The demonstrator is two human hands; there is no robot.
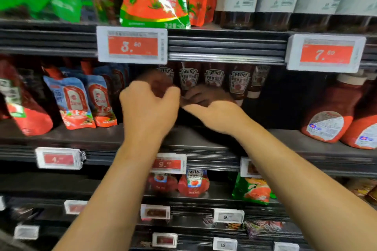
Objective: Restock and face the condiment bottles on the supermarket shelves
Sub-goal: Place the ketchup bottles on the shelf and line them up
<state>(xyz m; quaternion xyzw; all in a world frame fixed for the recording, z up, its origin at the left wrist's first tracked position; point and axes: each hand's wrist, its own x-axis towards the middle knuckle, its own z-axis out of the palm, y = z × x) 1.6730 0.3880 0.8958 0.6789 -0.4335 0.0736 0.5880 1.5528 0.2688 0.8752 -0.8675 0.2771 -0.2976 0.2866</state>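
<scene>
A row of upside-down Heinz ketchup bottles stands deep on the middle shelf, under the upper shelf's rail. My left hand reaches in at the row's left end. Its fingers are curled round the blurred leftmost bottle, most of which it hides. My right hand reaches in just to the right, below the second and third bottles. Its fingers lie in shadow by the bottles' lower ends, thumb stretched left. Whether it holds a bottle is unclear.
Blue and red sauce pouches lean at the left of the same shelf, and large red ketchup bottles stand at the right. Price tags 8.60 and 7.60 hang above. A dark gap sits right of the Heinz row.
</scene>
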